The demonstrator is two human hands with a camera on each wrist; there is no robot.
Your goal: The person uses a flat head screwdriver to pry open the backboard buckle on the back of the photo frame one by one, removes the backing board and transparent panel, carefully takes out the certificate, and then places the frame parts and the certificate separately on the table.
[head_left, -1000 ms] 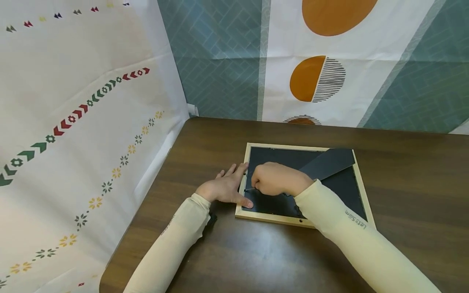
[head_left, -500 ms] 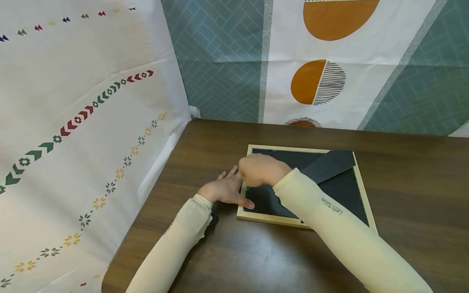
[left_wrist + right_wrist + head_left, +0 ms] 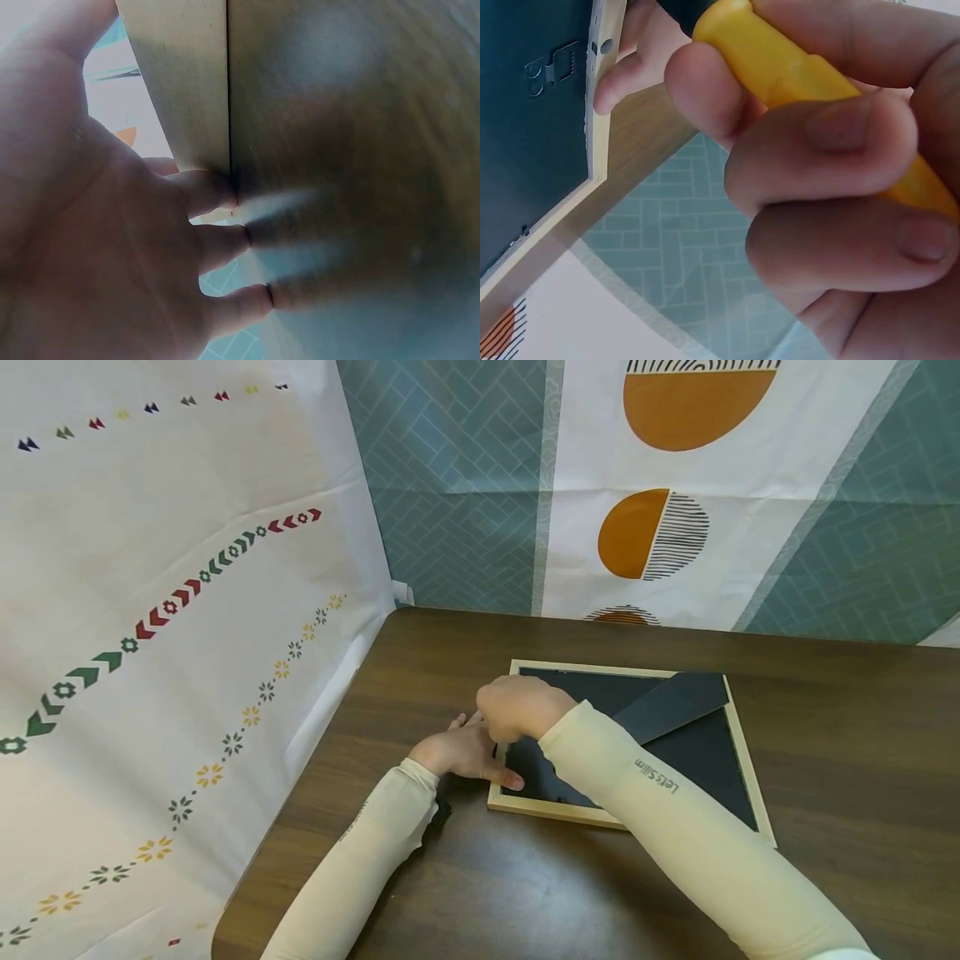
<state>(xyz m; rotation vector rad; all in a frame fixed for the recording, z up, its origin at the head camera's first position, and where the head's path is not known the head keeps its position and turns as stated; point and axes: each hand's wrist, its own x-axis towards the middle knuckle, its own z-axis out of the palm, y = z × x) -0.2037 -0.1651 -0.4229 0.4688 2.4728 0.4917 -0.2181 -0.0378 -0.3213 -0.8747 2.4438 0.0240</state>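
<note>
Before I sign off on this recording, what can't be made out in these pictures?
Yellow tool, right wrist view: its far end is cut off by the top edge.
Yellow tool, head view: hidden by the right hand.
Left hand, left wrist view: thumb tip cut off by the top edge.
Frame, head view: part of its near edge is behind the right sleeve.
Left sleeve, head view: lettering too small to read.

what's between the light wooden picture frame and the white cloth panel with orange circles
A strip of dark brown wooden tabletop, with nothing on it, separates the picture frame from the cloth panel; the head view shows this.
</note>
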